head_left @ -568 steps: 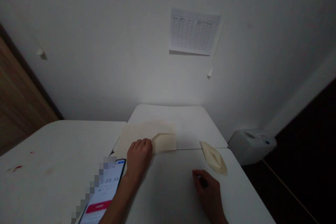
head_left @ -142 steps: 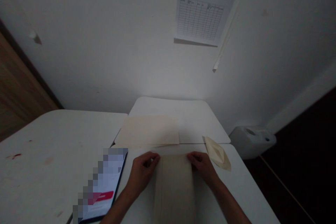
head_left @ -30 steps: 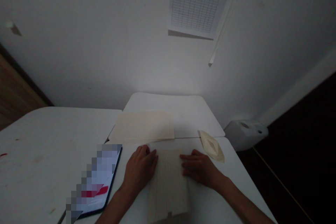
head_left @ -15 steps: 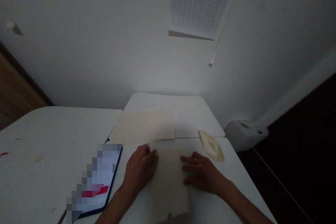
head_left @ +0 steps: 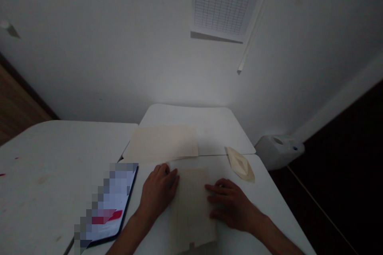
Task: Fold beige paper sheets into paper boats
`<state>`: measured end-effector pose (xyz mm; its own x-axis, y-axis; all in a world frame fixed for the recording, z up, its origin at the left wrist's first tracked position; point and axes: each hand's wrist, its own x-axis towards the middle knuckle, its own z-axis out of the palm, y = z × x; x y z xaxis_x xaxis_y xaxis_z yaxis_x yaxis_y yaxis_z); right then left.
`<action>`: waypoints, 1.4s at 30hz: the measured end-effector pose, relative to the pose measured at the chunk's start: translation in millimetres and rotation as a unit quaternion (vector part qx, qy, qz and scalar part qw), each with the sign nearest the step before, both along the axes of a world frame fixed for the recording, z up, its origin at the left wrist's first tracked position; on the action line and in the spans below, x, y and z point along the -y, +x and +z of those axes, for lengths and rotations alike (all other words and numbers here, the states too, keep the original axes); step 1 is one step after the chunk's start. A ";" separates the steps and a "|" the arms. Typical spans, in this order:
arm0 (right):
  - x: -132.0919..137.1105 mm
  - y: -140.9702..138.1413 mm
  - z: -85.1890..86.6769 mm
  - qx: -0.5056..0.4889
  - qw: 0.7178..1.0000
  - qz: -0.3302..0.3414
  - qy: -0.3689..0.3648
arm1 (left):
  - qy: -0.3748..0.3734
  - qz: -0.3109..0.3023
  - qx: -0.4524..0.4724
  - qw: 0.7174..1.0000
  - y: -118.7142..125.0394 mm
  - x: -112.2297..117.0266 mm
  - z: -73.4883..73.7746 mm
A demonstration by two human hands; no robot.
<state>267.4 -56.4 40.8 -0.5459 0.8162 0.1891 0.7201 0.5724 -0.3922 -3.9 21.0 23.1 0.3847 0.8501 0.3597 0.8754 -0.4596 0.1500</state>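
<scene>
On far wall point(head_left: 134, 55): gridded sheet point(head_left: 222, 8), unreadable.
Left: phone point(head_left: 108, 229), part-pixelated.
Near paper point(head_left: 192, 211): being touched by right hand point(head_left: 229, 203), spread; left hand point(head_left: 158, 188), grip unclear.

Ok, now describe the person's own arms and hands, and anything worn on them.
The left hand and right hand are both ungloved, with no ring to be made out. The left forearm and right forearm look slim and are bare as far as the picture shows: no sleeve, watch or bracelet. The light is too dim to tell small markings or nail details.
</scene>
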 end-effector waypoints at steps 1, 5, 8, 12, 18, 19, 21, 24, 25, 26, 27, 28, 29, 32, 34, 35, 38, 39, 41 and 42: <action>1.2 0.1 1.1 -0.001 1.000 -0.004 -0.007 | 0.000 0.001 -0.003 1.000 0.0 0.0 -0.1; 4.7 0.1 3.8 -0.005 0.999 -0.016 -0.031 | 0.002 0.001 -0.002 1.000 -0.3 0.0 -0.1; 5.8 0.5 5.5 -0.003 0.999 -0.013 -0.052 | 0.003 -0.006 0.006 1.000 -0.8 0.3 0.2; 6.4 1.4 9.2 0.005 0.997 -0.010 -0.073 | 0.000 -0.006 0.013 1.000 -0.4 0.7 1.2; 7.5 3.0 14.5 0.012 0.995 0.000 -0.097 | -0.003 0.000 -0.002 1.000 0.9 0.6 2.1; 7.8 3.5 14.7 0.012 0.995 0.002 -0.100 | -0.003 0.000 -0.005 1.000 0.9 0.6 2.2; 8.5 4.6 14.9 0.013 0.994 0.008 -0.106 | -0.002 0.000 -0.007 1.000 0.8 0.7 2.3; 9.0 5.9 15.2 0.014 0.993 0.014 -0.112 | -0.002 -0.002 -0.006 1.000 0.3 1.3 2.8; 8.8 6.2 15.4 0.017 0.993 0.014 -0.115 | -0.003 -0.002 -0.006 1.000 0.2 1.5 3.0; 8.3 6.4 15.8 0.020 0.993 0.012 -0.117 | -0.004 -0.003 -0.007 1.000 0.1 1.8 3.3; 7.4 6.6 16.1 0.023 0.992 0.010 -0.120 | -0.005 -0.002 -0.007 1.000 0.1 2.1 3.6; 6.0 6.6 16.4 0.028 0.992 0.008 -0.123 | -0.006 -0.003 -0.006 1.000 0.1 2.2 3.8; 4.2 6.5 16.7 0.033 0.991 0.006 -0.126 | -0.007 -0.003 -0.003 1.000 0.2 2.3 4.0; -3.1 5.4 16.7 0.056 0.989 0.006 -0.137 | -0.007 -0.006 0.016 1.000 0.4 1.9 3.6; -8.6 3.8 15.9 0.074 0.987 0.007 -0.146 | -0.004 -0.006 0.027 1.000 0.3 1.2 2.5; -11.2 2.8 15.3 0.082 0.985 0.009 -0.149 | -0.002 -0.006 0.030 1.000 0.2 0.9 1.8; -17.4 0.2 13.1 0.094 0.983 0.019 -0.155 | 0.003 -0.007 0.030 1.000 -0.4 0.3 0.3; -18.9 -0.5 12.3 0.096 0.983 0.022 -0.156 | 0.003 -0.007 0.029 1.000 -0.5 0.3 0.1; -21.3 -1.2 10.9 0.100 0.982 0.025 -0.158 | 0.002 -0.008 0.025 1.000 -0.6 0.6 0.3; -22.2 -1.3 10.2 0.102 0.981 0.026 -0.160 | 0.000 -0.007 0.023 1.000 -0.6 0.8 0.5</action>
<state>266.1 -34.2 51.0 -0.5883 0.7860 -0.1902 0.7756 0.4818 -0.4078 -4.4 20.1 23.6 0.3793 0.8443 0.3785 0.8608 -0.4720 0.1903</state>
